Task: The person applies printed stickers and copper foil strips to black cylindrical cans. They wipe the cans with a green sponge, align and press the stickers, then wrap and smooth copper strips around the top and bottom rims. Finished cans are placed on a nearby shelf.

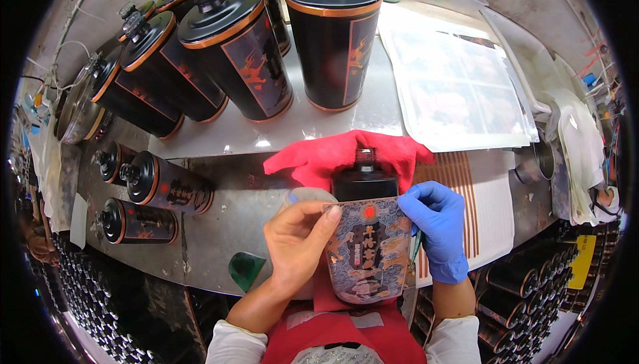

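Note:
A black bottle (366,184) lies with its neck pointing away from me, on a red cloth (313,154). Over its upward face is a patterned label (368,251) in grey-blue and gold with a red dot near the top. My bare left hand (299,241) pinches the label's upper left corner between thumb and finger. At the upper right corner, my right hand (436,224), in a blue glove, grips the label's edge. Whether the label is stuck down or loose on the bottle, I cannot tell. A thin green edge shows beside the right hand, mostly hidden.
Tall black bottles with copper bands (246,57) stand on the raised shelf; smaller ones (170,184) are at left. White sheets (459,84) lie at back right, copper strips (459,197) below. A dark green scraper-like piece (246,269) rests by my left wrist. Racked bottles (519,291) flank the bench.

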{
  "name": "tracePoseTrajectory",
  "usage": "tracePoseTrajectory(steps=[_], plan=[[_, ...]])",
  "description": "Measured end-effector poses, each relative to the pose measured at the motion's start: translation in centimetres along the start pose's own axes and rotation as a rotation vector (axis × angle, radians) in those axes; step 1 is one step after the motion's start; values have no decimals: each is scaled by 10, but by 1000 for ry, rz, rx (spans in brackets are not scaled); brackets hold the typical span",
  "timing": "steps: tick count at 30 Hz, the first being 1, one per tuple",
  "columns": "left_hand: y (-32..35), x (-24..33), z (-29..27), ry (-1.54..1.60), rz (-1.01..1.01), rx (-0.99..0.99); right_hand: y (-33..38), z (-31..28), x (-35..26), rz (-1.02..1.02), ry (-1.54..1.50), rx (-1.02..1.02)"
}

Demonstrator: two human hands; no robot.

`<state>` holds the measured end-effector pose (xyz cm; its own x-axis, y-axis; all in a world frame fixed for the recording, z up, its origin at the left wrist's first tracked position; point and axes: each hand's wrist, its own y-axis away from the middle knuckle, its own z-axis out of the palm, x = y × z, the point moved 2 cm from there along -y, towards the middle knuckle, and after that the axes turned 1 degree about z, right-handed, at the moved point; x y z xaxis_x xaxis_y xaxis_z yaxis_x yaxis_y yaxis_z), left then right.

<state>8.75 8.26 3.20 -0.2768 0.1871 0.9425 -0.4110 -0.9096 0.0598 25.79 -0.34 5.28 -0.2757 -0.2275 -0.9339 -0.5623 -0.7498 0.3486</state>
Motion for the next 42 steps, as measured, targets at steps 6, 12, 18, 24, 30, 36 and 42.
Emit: tracePoseTrajectory(steps=[6, 12, 18, 24, 30, 36, 42], plan=[[-7, -1, 3, -7, 11, 12, -7, -2, 4, 16, -32, 22], [-14, -6, 1, -31, 45, -25, -10, 0, 8, 35, -37, 14], [-12, -9, -3, -17, 59, -16, -8, -1, 11, 43, -45, -3], [22, -10, -17, 77, -146, -194, 17, -15, 24, 104, -42, -156], [68, -11, -31, -62, -251, -290, 66, -26, 48, 269, 44, -213], [80, -18, -40, -135, -190, -338, 79, -26, 58, 178, -33, -217], [82, -21, -40, -192, -195, -315, 80, -28, 62, 214, 51, -198]])
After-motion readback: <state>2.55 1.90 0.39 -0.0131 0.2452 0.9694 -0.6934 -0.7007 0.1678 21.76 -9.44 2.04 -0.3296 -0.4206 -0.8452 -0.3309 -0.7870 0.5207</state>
